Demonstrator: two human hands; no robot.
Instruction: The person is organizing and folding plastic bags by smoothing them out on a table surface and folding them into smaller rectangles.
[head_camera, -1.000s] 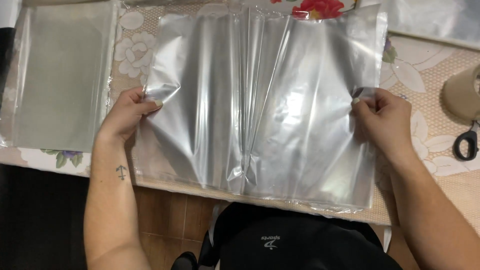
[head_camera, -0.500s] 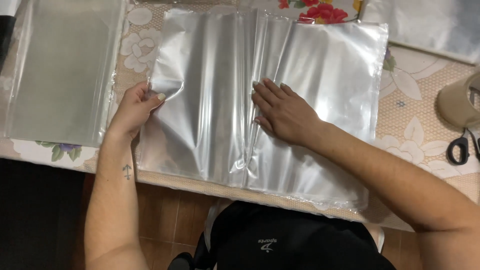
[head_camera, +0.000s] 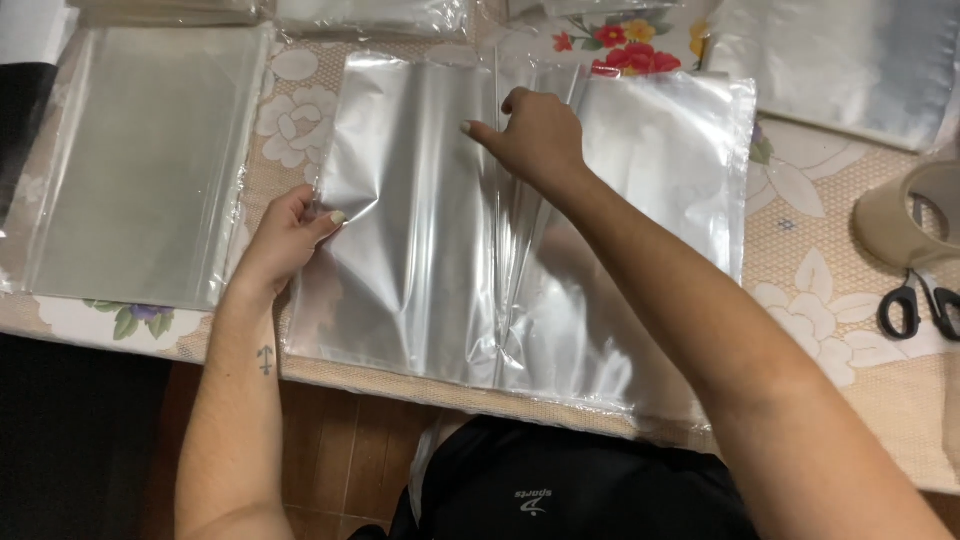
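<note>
Big clear plastic sheet (head_camera: 430, 250) lies flat on the desk (head_camera: 820, 300), roughly centre of view, w/ a vertical crease/fold running down its middle and wrinkles fanning from the left edge. Desk has a beige floral cloth – white flowers, red ones at the top.

Left hand (head_camera: 285, 240): at the sheet's left edge, about mid-height. Grip closed on the plastic – thumb on top, fingers curled under the edge, pinching it so the film puckers there. Small tattoo shows on the forearm below.

Right hand (head_camera: 535, 135): arm reaches diagonally across the sheet from lower right; hand sits on the upper middle part, right at the crease. Fingers bent, index pointing left, tips touching the film. Looks like they nip the fold near the top, but can't tell for sure whether it's a pinch or just pressing down.

Around it:
- Stack of similar clear sheets (head_camera: 140, 170) to the left, just beside the main one, lying flat.
- More plastic film (head_camera: 840, 60) at top right, well apart from the hands; further pieces along the top edge.
- Tape roll (head_camera: 915, 215) at far right, w/ black-handled scissors (head_camera: 915, 305) just below it, near the desk's right side.
- Near edge of sheet overhangs the desk front a little – person's dark shirt (head_camera: 560, 480) and tiled floor below.
</note>
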